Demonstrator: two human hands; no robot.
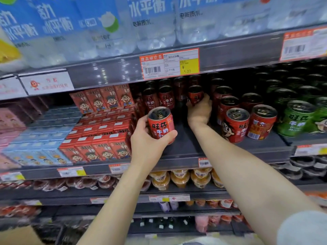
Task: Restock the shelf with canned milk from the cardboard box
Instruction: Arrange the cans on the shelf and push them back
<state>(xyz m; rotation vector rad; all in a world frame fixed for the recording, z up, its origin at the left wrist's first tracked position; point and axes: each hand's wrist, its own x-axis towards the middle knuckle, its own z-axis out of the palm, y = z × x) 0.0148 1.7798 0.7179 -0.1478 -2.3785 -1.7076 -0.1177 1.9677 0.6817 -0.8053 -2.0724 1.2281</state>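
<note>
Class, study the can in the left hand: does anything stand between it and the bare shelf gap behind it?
Nothing stands on the bare shelf just behind the can that the left hand grips. Only the right hand, holding a second can further back, reaches over the gap's right side.

We record one dark shelf board (184, 147), with price tags (204, 162) along its front lip. Standing on it, left to right: pink packs (10, 121), blurred; blue cartons (44, 138), stacked; red cartons (99, 149), stacked; red milk cans (237, 124), upright in rows; green cans (297, 121), upright.
</note>
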